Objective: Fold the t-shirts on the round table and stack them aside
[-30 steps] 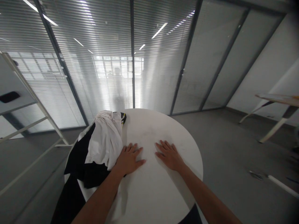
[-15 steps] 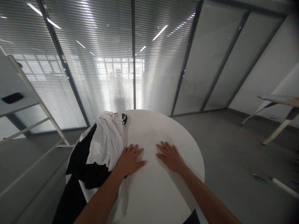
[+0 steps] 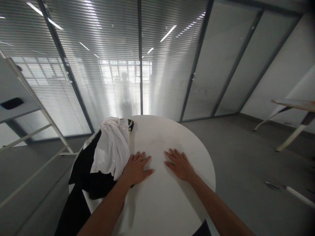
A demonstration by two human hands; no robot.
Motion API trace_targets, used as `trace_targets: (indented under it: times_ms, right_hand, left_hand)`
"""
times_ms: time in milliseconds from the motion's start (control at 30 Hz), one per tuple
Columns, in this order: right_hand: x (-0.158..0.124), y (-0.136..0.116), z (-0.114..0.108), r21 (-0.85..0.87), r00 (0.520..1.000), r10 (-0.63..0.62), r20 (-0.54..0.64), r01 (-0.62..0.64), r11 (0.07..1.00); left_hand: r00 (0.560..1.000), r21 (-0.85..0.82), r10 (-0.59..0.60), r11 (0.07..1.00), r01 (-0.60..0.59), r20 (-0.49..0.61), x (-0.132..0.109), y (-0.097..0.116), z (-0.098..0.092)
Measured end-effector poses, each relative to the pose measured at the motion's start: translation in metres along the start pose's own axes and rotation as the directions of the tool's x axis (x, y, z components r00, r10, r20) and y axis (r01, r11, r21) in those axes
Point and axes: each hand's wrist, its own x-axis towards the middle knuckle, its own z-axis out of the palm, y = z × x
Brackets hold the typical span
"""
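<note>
My left hand [image 3: 136, 169] lies flat on the round white table [image 3: 157, 203], fingers spread, beside a heap of clothes. Across from it, my right hand [image 3: 179, 165] rests palm down on the same tabletop, its fingers also apart. Neither holds anything. The heap on the table's left side has a crumpled white garment [image 3: 110, 147] on top of black clothing [image 3: 82, 170]. Some of the black cloth hangs over the table's near left edge. A bit of black and yellow fabric [image 3: 131, 124] shows at the heap's far end.
On the left stands a whiteboard on a pale metal frame [image 3: 55, 131]. A glass partition with blinds [image 3: 167, 75] runs behind the table. Another table [image 3: 295, 105] is at the far right, and a pale bar [image 3: 299, 196] shows near the right edge.
</note>
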Motion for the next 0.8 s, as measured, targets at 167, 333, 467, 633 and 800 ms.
trace_targets:
  times_ms: [167, 333, 467, 633, 800]
  right_hand:
    - [-0.0008, -0.0018, -0.0024, -0.005, 1.0, -0.002, 0.003, 0.002, 1.0]
    - [-0.0007, -0.0003, 0.0004, -0.011, 1.0, -0.001, 0.001, 0.001, 1.0]
    - [-0.0007, 0.0001, 0.0011, -0.01, 1.0, -0.006, -0.008, 0.006, 1.0]
    - [-0.0006, 0.0002, 0.0014, -0.002, 1.0, -0.014, -0.028, 0.014, 1.0]
    - [-0.0001, 0.0002, 0.0007, 0.002, 1.0, -0.004, -0.003, 0.004, 1.0]
  left_hand:
    - [1.0, -0.008, 0.003, 1.0, -0.003, 0.001, 0.0005, -0.0006, 0.0006]
    - [1.0, -0.002, 0.004, 1.0, -0.004, -0.005, 0.0013, -0.0016, 0.0029]
    - [1.0, -0.004, 0.006, 1.0, -0.006, -0.008, 0.001, -0.0013, 0.0027]
    - [1.0, -0.009, 0.005, 1.0, -0.005, -0.003, 0.0008, -0.0012, 0.0023]
    - [1.0, -0.002, -0.004, 1.0, 0.004, 0.002, 0.0016, -0.0012, 0.0028]
